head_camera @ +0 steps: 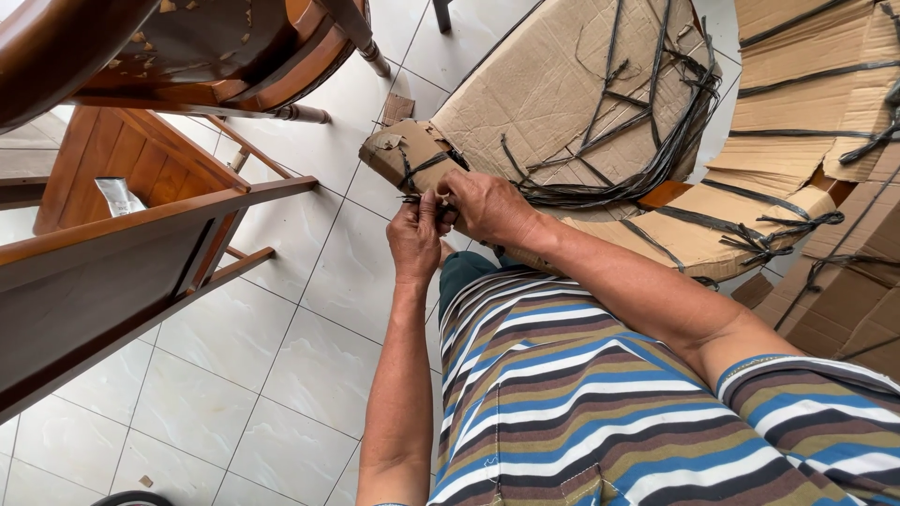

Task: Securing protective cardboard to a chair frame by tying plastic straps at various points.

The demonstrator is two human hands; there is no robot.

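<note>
1. Two pieces of brown wooden furniture fill your far left: a chair with a worn dark seat (pixel 202 42) at the top, and below it a slanted wooden frame of dark rails (pixel 141 234), with a small silvery packet (pixel 119 195) lying on the wood behind it.
2. White glossy floor tiles (pixel 281 347) spread under the furniture and run down to the bottom edge.
3. Your left hand (pixel 415 242) is raised just left of centre, its fingers (pixel 424 208) pinched shut on a thin black plastic strap (pixel 420 198).
4. That strap sits between your two hands, right beside the cardboard-wrapped end of a furniture part (pixel 405 150), which is bound with more black strapping.
5. Your right hand (pixel 487 206) touches the left one, its fingers (pixel 454 199) curled closed on the same strap from the other side.
6. Your striped shirt (pixel 581 412), in blue, brown, olive and white bands, fills the lower middle and right.
7. Above your right hand lies a large curved panel wrapped in brown cardboard (pixel 562 84), with a thick bundle of loose black straps (pixel 647 159) crossing it and curving along its lower edge.
8. Further cardboard-wrapped pieces (pixel 806 84) stack up at the far right, each tied with black bands; one knotted band (pixel 787 225) lies on the tan sheet just beside your right forearm.
</note>
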